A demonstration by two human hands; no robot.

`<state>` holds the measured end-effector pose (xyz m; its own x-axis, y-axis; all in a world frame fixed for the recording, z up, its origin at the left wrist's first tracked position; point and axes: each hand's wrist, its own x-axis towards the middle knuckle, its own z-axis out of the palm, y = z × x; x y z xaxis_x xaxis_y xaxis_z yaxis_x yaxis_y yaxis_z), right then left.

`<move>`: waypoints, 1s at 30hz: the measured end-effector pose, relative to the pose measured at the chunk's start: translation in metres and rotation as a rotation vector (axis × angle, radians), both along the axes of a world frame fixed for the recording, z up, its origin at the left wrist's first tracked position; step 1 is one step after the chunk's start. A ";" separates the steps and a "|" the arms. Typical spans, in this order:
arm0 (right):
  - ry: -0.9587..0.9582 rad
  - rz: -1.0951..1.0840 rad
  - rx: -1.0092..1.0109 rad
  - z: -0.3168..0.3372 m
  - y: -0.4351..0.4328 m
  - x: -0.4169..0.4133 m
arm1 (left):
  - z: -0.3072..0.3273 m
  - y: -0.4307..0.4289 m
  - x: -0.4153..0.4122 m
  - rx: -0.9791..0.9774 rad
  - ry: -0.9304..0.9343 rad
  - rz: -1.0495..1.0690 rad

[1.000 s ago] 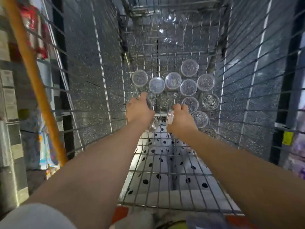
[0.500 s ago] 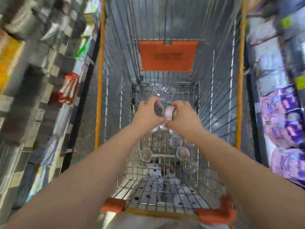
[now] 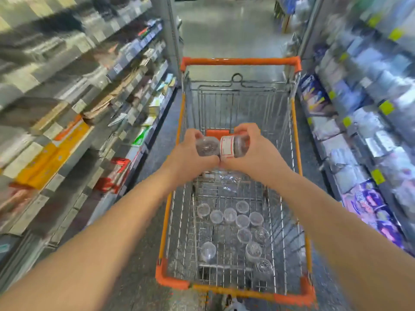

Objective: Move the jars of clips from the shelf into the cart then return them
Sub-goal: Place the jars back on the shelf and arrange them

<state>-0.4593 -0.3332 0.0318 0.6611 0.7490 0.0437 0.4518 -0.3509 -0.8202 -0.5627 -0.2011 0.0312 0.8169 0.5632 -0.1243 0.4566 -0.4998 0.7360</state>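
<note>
**Two jars being held up over the cart**

The left hand [image 3: 190, 153] is gripping a clear jar [image 3: 206, 146], with its fingers curling round the body. The right hand [image 3: 260, 151] is gripping a labelled jar [image 3: 234, 146] the same way (white label w/ a red border, print too blurred to read). The 2 jars are lying on their sides, end to end, and touching approx. midway between the hands. The heels of both hands are pressing together just below them. Both forearms are reaching out straight from the bottom corners of the view.

The pair is hanging in the air above the cart [image 3: 238, 61], over its far half and well clear of the wire floor.

Down in the basket, the loose jars [image 3: 242, 221] are sitting upright on the wire floor w/ lids facing up. Most are bunching toward the right side and the near end. A lone jar [image 3: 208, 250] is sitting apart on the left. A few on the right are showing metal clips through the lid; the rest are too blurred to tell. Some crumpled clear plastic [image 3: 226, 180] is lying at the far end of the floor, just under the hands.

The cart, wire w/ an orange rim, is standing lengthwise in the aisle. It is sitting between the left shelves [image 3: 67, 90] and the right shelves [image 3: 370, 113], both carrying blurred packets.
</note>
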 end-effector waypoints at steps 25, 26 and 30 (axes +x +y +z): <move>0.104 0.911 0.697 0.261 -0.003 -0.348 | 0.280 -0.113 -0.428 0.325 -0.599 0.729; 0.128 0.968 0.694 0.267 -0.001 -0.358 | 0.284 -0.121 -0.438 0.324 -0.606 0.753; 0.218 1.130 0.689 0.282 0.007 -0.407 | 0.295 -0.148 -0.482 0.373 -0.611 0.897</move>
